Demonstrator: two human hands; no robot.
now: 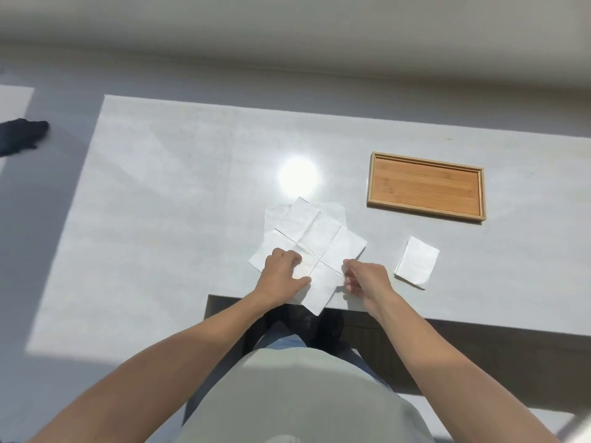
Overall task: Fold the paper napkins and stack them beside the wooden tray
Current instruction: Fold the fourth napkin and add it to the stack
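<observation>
An unfolded white napkin (pixel 319 241) with crease lines lies at the table's near edge, over another flat napkin (pixel 271 219) whose corners show behind it. My left hand (pixel 281 279) rests flat on the top napkin's left part. My right hand (pixel 364 276) pinches that napkin's right corner with its fingertips. A folded napkin (pixel 417 262) lies to the right, in front of the empty wooden tray (pixel 371 183).
The pale table (pixel 179 193) stretches far to the left and behind the napkins, with a bright glare spot (pixel 297 175) on it. A dark cloth-like thing (pixel 22 135) lies off the table at the far left. My legs are under the near edge.
</observation>
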